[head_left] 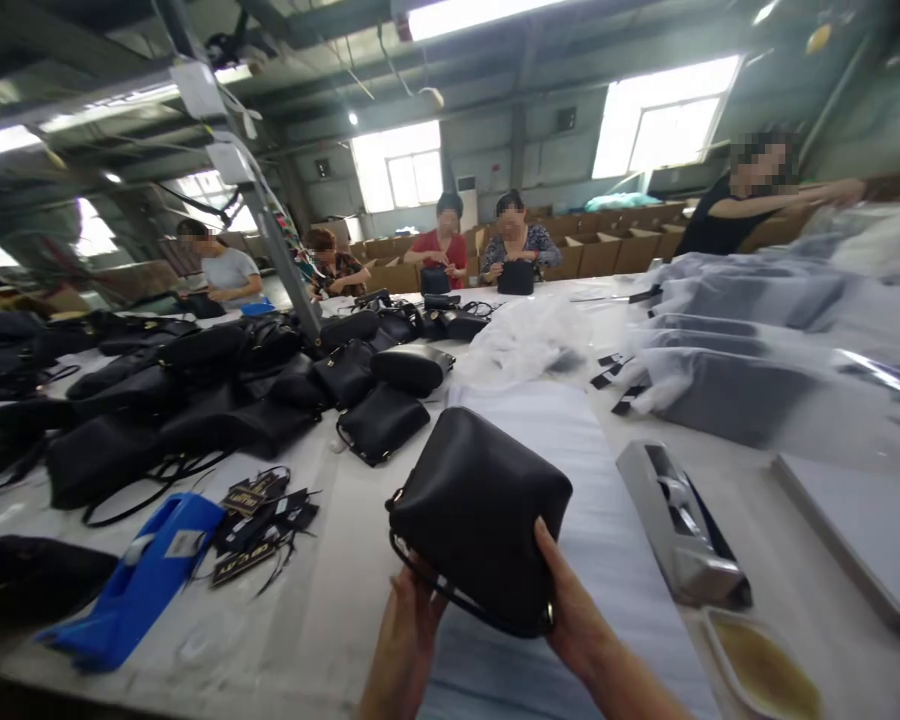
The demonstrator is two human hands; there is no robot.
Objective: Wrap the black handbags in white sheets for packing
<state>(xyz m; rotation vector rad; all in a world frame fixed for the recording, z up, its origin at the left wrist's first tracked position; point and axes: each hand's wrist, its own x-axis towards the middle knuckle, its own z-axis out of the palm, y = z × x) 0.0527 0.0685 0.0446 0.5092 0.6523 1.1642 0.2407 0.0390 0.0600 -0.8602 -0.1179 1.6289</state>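
Note:
A black handbag is held up over the front of the table, tilted, with a thin strap hanging along its lower edge and small gold-coloured fittings at its corners. My left hand grips the lower left side by the strap, its fingers partly hidden behind the bag. On the right side, my right hand holds the bag near its lower corner. Beneath the bag lies a stack of white sheets.
Black bags pile up at the left. Hang tags lie beside a blue tape dispenser. At right are a metal dispenser, a shallow dish, a white board and wrapped bags. Several people work beyond.

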